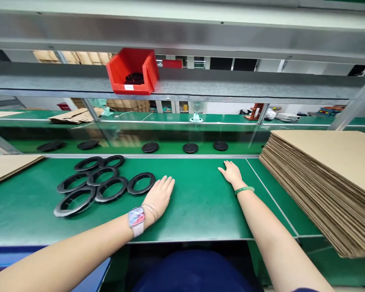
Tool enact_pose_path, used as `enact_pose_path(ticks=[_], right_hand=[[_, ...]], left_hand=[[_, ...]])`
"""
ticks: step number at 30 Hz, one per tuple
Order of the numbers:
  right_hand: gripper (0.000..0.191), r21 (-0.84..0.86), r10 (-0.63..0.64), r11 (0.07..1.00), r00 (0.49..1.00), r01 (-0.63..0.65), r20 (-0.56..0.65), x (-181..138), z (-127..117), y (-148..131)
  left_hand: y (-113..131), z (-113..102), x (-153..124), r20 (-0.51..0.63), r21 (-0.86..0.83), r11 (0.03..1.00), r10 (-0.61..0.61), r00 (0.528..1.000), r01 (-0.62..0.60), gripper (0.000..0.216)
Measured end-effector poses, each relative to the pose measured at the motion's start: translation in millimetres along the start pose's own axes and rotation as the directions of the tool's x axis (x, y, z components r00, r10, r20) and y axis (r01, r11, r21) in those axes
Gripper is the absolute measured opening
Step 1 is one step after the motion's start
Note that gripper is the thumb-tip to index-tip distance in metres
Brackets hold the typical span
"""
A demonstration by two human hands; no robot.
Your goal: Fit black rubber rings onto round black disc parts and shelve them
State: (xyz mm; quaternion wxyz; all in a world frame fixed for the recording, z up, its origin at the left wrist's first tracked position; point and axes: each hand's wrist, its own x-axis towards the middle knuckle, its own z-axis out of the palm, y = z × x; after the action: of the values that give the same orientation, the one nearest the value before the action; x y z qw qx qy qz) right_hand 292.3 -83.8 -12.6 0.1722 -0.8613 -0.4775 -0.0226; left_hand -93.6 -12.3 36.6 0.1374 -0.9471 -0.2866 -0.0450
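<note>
Green matting covers the table (200, 211) that fills the middle of the frame. At left of centre I see a cluster of black rings (100, 184) lying flat on it, some overlapping, the rightmost one just beside my left hand (160, 194). That hand rests palm down on the mat, fingers (167, 183) stretched out and together, holding nothing; a watch (136, 217) sits on its wrist. My right hand (231, 172) lies further up and to the right, also flat and open, empty, with a green bangle (244, 189) on the wrist. Well apart from it, at the right edge, a tall stack of cardboard sheets (325, 178) sits on the table. Across the middle, behind a metal rail, black round caps (190, 147) stand in a row. At upper centre a red bin (133, 71) rests on a grey shelf (231, 85).
</note>
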Motion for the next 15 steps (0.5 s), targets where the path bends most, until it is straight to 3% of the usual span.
enact_pose_path(ticks=[4,7,12,15], right_hand=[[0.065,0.022,-0.002,1.000,1.000,0.002,0.008,3,3,0],[0.063,0.035,-0.008,0.999,1.000,0.008,-0.002,2,-2,-6],[0.055,0.034,-0.014,0.999,0.999,0.015,-0.043,-8,-13,-17],[0.057,0.021,0.028,0.999,0.997,-0.027,-0.069,0,-9,-13]], left_hand=[[-44,-3,-30,0.049,0.014,0.977,-0.214,0.976,0.214,0.058],[-47,2,-30,0.081,-0.028,0.974,-0.223,0.971,0.226,0.049],[-7,34,17,-0.045,-0.192,0.981,0.016,0.999,-0.024,0.036],[28,56,50,-0.248,-0.340,0.895,0.210,0.946,-0.288,0.032]])
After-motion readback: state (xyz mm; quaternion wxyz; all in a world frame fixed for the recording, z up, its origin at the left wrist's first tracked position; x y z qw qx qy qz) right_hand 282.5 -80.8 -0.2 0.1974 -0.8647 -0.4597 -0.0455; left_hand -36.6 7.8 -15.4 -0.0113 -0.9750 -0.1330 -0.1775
